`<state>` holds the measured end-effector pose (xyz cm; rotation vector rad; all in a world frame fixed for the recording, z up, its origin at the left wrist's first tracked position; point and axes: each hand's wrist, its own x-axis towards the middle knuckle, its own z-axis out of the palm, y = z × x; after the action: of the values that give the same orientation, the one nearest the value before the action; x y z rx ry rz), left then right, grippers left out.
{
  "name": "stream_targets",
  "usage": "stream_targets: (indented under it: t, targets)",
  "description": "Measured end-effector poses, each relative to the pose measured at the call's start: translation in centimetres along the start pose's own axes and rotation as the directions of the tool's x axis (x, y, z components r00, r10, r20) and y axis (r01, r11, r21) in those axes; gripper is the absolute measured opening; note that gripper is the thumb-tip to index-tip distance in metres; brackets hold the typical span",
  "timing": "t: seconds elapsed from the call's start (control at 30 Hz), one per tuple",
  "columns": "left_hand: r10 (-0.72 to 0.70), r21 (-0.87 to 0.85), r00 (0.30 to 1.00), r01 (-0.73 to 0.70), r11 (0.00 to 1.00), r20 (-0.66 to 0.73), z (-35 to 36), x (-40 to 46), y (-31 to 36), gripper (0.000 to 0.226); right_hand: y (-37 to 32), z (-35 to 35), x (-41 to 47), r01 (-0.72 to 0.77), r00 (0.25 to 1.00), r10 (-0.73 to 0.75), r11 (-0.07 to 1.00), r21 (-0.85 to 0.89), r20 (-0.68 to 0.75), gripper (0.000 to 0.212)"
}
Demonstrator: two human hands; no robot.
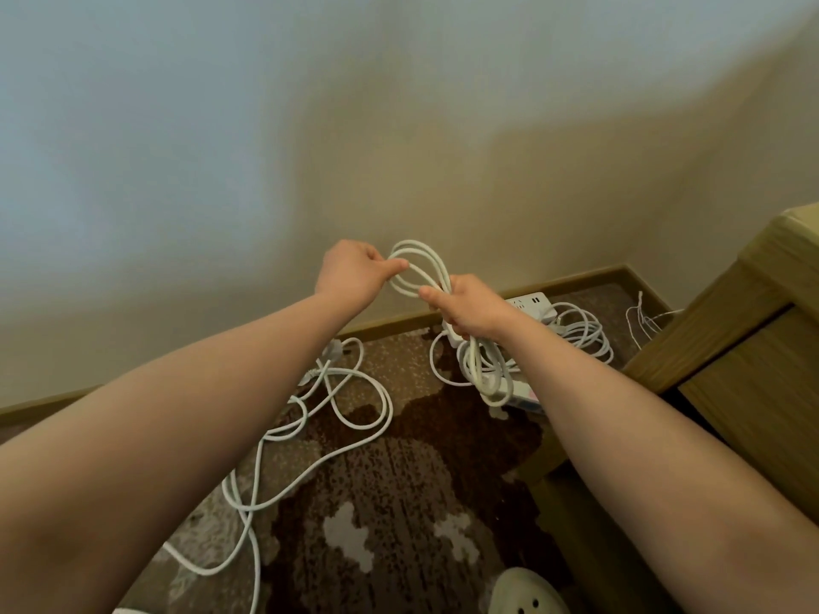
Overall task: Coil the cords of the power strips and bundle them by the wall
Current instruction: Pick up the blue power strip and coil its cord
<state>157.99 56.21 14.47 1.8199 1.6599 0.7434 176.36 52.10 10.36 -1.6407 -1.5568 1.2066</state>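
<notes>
L hand [350, 272] & R hand [469, 308] on coiled cord [432, 259].

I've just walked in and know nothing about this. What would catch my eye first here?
First, the two bare hands raised in the middle: the left hand pinches the top of a white cord coil while the right hand grips its middle, loops hanging below. Next, a loose white cord sprawls over the brown patterned carpet at lower left. By the wall to the right lies a white power strip with its cord already coiled.
</notes>
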Motion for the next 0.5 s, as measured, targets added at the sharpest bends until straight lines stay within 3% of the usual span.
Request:
stream_targets:
  t: [0.1,0.2,0.3,0.5]
  targets:
    - [0.001,0.047,0.983,-0.010,0.999,0.182,-0.4,-0.3,-1.3,0.036,0.4,0.3,-0.1,-0.007,1.000,0.006,0.998,-0.069,-0.012,0.037]
    - [0.057,-0.006,0.908,-0.060,0.998,0.414,-1.1,-0.8,-3.0,0.033,0.9,-0.1,0.1,-0.069,0.983,0.073,0.997,0.030,-0.169,0.040]
    - [0.081,0.055,0.888,-0.119,0.991,0.452,-2.4,-1.4,-5.3,0.032,1.3,-0.8,0.6,-0.087,0.918,0.129,0.988,0.127,-0.376,0.042]
    - [0.012,-0.098,0.898,0.034,0.995,0.439,-3.3,-1.8,-5.8,0.026,1.5,-1.0,0.8,-0.091,0.879,0.136,0.989,0.119,-0.458,0.043]
